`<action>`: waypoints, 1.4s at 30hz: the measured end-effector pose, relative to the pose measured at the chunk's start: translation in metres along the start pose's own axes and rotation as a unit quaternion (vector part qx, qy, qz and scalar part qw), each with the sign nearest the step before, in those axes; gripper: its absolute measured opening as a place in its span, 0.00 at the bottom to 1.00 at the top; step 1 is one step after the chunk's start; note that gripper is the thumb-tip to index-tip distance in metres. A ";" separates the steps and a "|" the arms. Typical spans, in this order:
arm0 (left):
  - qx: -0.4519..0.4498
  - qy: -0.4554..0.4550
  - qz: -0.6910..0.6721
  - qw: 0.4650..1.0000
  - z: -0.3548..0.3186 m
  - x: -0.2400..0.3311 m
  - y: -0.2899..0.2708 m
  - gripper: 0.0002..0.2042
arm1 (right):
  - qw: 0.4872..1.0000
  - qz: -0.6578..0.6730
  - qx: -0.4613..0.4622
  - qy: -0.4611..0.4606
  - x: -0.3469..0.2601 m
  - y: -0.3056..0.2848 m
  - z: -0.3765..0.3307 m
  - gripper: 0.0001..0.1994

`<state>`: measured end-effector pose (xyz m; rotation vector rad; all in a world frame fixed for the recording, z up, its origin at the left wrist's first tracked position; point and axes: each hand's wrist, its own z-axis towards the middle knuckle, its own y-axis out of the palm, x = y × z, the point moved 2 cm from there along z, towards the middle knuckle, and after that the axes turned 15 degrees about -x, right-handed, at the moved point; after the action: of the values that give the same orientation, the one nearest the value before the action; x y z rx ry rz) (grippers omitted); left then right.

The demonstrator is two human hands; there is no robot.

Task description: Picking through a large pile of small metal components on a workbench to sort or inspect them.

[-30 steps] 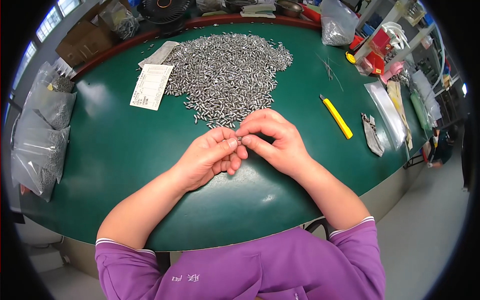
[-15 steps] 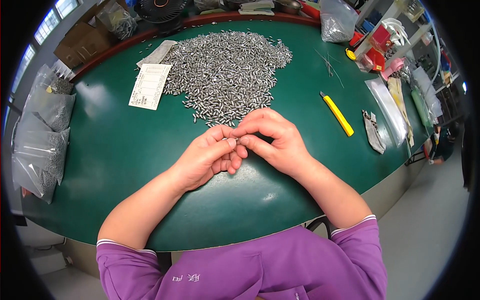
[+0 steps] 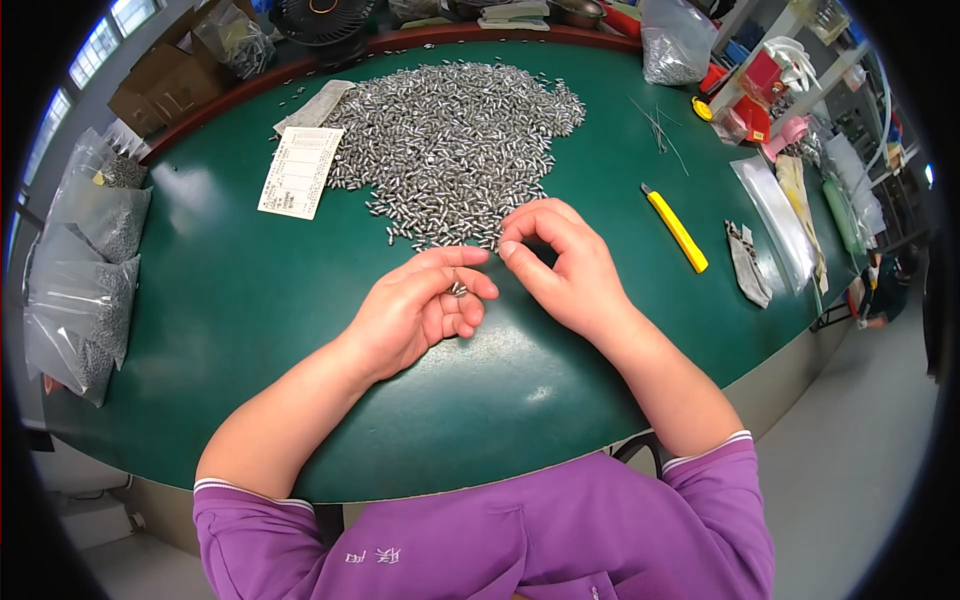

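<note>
A wide heap of small silvery metal pins (image 3: pixel 450 140) lies on the green tabletop in front of me. My left hand (image 3: pixel 415 310), palm up with its fingers curled, sits just short of the heap. A few of the same small metal parts (image 3: pixel 458 289) rest in the bend of its fingers. At the heap's near edge is my right hand (image 3: pixel 560 265), thumb and forefinger pressed close together beside the pins. Whatever lies between those fingertips is too small and too hidden to make out.
Bags of metal parts (image 3: pixel 95 270) line the left edge. A printed paper slip (image 3: pixel 300 172) touches the heap. To the right lie a yellow utility knife (image 3: pixel 676 230), thin wires (image 3: pixel 657 130), a small grey cloth pouch (image 3: pixel 747 263) and clear plastic bags (image 3: pixel 775 222). A black fan (image 3: pixel 322 22) stands behind.
My hands were together, fingertips meeting over a small metal part. Now they are apart: the right hand has moved up and right to the heap's edge, while the left hand's thumb has shifted away.
</note>
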<state>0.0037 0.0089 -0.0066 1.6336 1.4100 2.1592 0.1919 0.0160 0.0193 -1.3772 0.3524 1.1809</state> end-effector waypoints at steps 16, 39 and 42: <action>-0.018 -0.036 0.043 0.998 0.004 0.000 0.010 0.23 | 0.976 -0.158 -0.038 -0.145 -0.014 0.012 0.003 0.08; -0.019 0.001 0.028 0.999 0.005 0.001 0.011 0.25 | 0.976 -0.179 -0.065 -0.108 -0.011 0.009 0.000 0.09; -0.020 0.006 0.035 0.999 0.006 0.001 0.012 0.25 | 0.981 -0.158 -0.075 -0.086 -0.005 0.011 0.001 0.08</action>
<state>0.0132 0.0057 0.0025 1.6821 1.3225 2.2230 0.1808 0.0125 0.0173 -1.3879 -0.0799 1.0655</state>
